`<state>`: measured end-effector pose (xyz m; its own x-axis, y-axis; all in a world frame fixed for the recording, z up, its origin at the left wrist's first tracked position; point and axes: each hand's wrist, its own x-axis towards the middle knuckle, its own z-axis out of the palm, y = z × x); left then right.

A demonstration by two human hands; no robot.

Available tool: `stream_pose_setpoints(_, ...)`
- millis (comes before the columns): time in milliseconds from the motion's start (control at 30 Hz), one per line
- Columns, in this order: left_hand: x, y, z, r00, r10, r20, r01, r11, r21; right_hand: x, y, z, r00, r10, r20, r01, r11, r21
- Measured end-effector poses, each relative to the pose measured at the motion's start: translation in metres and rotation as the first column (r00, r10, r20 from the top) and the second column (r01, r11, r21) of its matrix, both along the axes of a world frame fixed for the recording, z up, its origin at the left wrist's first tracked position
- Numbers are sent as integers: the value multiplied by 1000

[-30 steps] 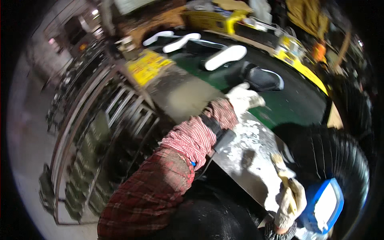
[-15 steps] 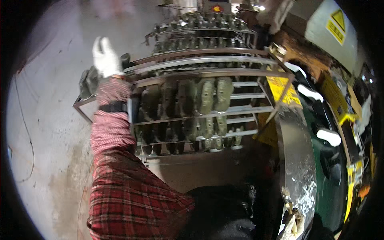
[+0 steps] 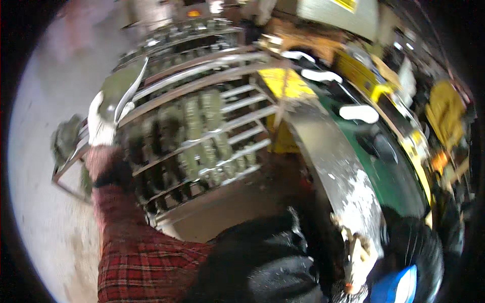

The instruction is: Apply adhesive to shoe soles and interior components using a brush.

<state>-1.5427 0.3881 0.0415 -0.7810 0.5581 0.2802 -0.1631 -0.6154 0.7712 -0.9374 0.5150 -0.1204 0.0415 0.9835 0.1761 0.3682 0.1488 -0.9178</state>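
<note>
My left hand [image 3: 102,121], in a white glove, is raised over the left end of a metal rack [image 3: 202,81]. Its fingers are closed around an olive-green shoe [image 3: 117,83] with a pale edge along one side. At the lower right, my right hand [image 3: 361,257], also gloved, is closed on a brush [image 3: 336,220] beside a metal bench top [image 3: 323,146] smeared with white paste. Motion blurs the brush's bristles. Olive shoes [image 3: 194,118] hang in rows on the rack.
A green conveyor belt [image 3: 404,177] runs along the right, with white soles [image 3: 358,113] lying on it. Another shoe rack [image 3: 192,38] stands farther back. A yellow panel [image 3: 285,83] sits at the bench's far end. Someone's dark-clad shape [image 3: 414,247] is at the lower right.
My left hand, bare of any object before, now grips an olive shoe. The view has swung right, so the rack appears farther left and tilted. My right hand still holds the brush.
</note>
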Motion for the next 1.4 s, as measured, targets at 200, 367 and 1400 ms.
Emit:
stream_pose_setpoints(200,154,139,-103,812,-583,-39,582,813,-26,92,-18,52,802,-597,-24,551,723,417)
stream_pose_setpoints(367,304,225,-145,145,-931,334,984,171,49,209,-90,62,456,-888,-56,847,413,335)
stream_pose_setpoints(1400,298,230,-279,-487,-409,772,873,-238,425,18,57,-43,653,-251,-715,80,961,-263)
